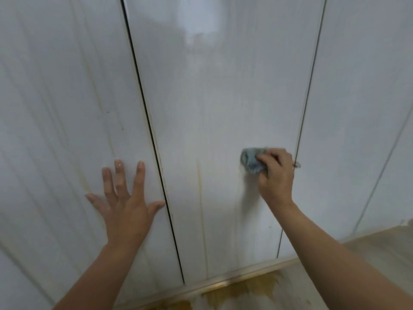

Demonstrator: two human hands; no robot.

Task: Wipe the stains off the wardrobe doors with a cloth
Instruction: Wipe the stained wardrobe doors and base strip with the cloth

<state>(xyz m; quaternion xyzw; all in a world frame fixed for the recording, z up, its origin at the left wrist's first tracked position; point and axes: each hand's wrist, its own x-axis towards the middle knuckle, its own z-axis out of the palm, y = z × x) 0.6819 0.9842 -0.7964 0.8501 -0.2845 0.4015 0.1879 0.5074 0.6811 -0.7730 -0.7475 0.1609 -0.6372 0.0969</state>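
While the left hand (126, 204) presses spread fingers (120, 175) flat, right-hand fingers (266, 159) grip the cloth (250, 161).

The bare left grip (125, 204) is held flat, palm forward, fingers straight and splayed wide, thumb out to the right; its bare left forearm (100, 271) rises from the lower left. The bare right grip (277, 175) sits slightly higher, knuckles toward the camera, fingers curled round a crumpled grey-blue cloth (251, 161); the right forearm (335, 249) reaches in from the lower right
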